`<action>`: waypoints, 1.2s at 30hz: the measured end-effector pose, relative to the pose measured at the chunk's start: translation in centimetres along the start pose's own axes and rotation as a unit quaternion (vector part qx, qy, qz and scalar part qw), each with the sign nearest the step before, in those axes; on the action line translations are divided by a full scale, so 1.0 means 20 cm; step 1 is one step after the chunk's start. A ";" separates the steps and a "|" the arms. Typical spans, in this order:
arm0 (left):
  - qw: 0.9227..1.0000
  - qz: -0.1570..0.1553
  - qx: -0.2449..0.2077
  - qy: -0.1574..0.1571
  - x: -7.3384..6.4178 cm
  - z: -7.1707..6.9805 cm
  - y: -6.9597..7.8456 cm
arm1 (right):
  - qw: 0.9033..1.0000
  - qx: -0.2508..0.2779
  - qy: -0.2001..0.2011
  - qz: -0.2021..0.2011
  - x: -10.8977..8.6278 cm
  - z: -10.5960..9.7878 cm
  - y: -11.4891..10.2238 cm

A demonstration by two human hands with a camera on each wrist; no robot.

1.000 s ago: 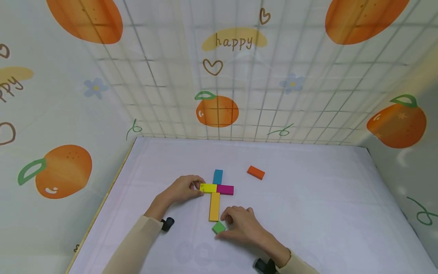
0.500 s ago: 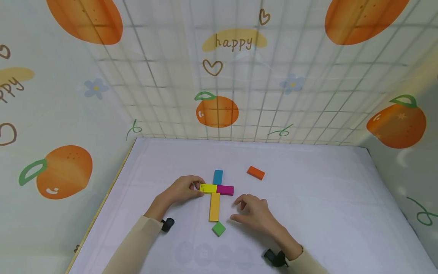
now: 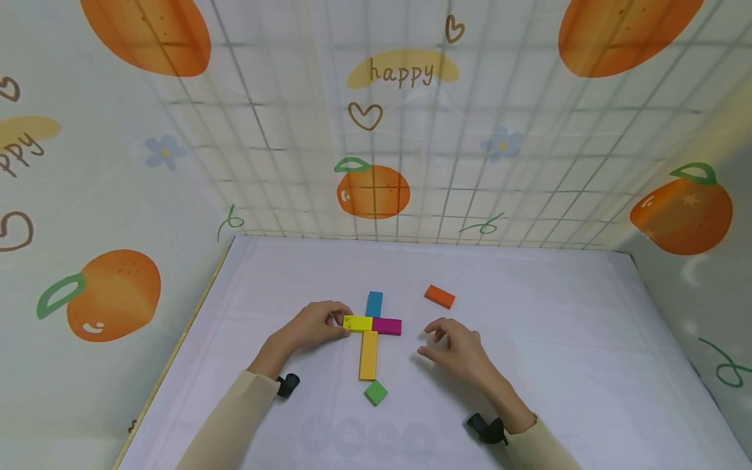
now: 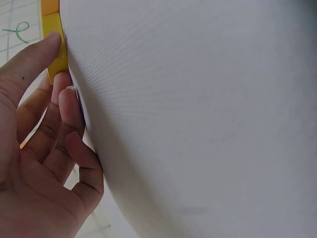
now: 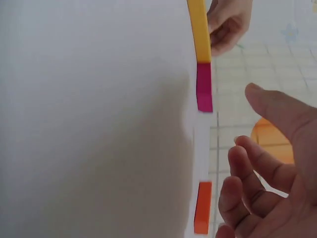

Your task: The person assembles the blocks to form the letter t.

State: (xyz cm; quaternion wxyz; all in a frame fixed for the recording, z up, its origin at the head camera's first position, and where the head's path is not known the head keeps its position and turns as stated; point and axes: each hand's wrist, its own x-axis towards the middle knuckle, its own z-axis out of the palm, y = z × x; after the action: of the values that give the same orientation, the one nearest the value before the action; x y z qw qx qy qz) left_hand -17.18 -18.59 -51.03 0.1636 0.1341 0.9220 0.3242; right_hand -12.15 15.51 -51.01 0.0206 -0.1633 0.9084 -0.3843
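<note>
My left hand pinches the outer end of a bright yellow block between thumb and fingers; the left wrist view shows the thumb on that yellow block. End to end with it lies a magenta block. A blue block extends away from their joint, and a longer amber block runs toward me, making a cross. At the amber block's near end, a green block sits turned like a diamond. Right of the cross, my right hand holds nothing, its fingers loosely bent and apart.
An orange block lies alone behind the right hand, on the white tabletop. A printed curtain with oranges stands along the back edge. Each wrist carries a small black camera, such as the right one.
My right hand has left the green block and moved right and away from me, toward the orange block. The green block stays at the amber block's end. The left hand has not moved.
</note>
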 end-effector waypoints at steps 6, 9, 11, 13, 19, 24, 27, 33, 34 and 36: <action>1.000 0.002 -0.001 0.001 0.00 0.00 0.00 | 0.999 0.025 0.027 -0.008 0.03 -0.06 0.08; 1.000 -0.001 -0.002 0.000 0.00 0.00 0.00 | 0.999 0.033 0.035 0.005 0.06 -0.10 0.11; 1.000 -0.006 -0.001 0.000 0.00 0.00 0.00 | 0.999 0.034 0.040 0.015 0.07 -0.13 0.12; 1.000 -0.010 0.000 -0.001 0.00 0.00 0.01 | 0.998 0.031 0.044 0.020 0.09 -0.15 0.13; 1.000 -0.011 0.004 -0.001 0.00 0.00 0.01 | 0.997 0.029 0.054 0.039 0.15 -0.19 0.19; 1.000 -0.004 0.004 -0.002 0.00 0.00 0.01 | 0.995 0.037 0.057 0.066 0.22 -0.20 0.24; 1.000 -0.002 0.006 -0.002 0.00 0.00 0.00 | 0.994 0.044 0.056 0.079 0.25 -0.20 0.26; 1.000 -0.002 0.006 0.000 0.00 0.00 0.01 | 0.991 0.066 0.031 0.109 0.30 -0.20 0.29; 1.000 -0.003 0.007 0.000 0.00 0.00 0.00 | 0.991 0.070 0.026 0.114 0.30 -0.20 0.29; 1.000 -0.003 0.007 0.001 0.00 0.00 0.01 | 0.990 0.078 0.019 0.120 0.31 -0.20 0.29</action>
State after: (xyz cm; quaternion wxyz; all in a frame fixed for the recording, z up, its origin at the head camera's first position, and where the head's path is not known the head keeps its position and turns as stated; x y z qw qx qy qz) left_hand -17.22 -18.49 -50.98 0.1630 0.1322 0.9248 0.3172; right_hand -20.23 20.15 -51.81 0.0620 -0.0436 0.8889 -0.4517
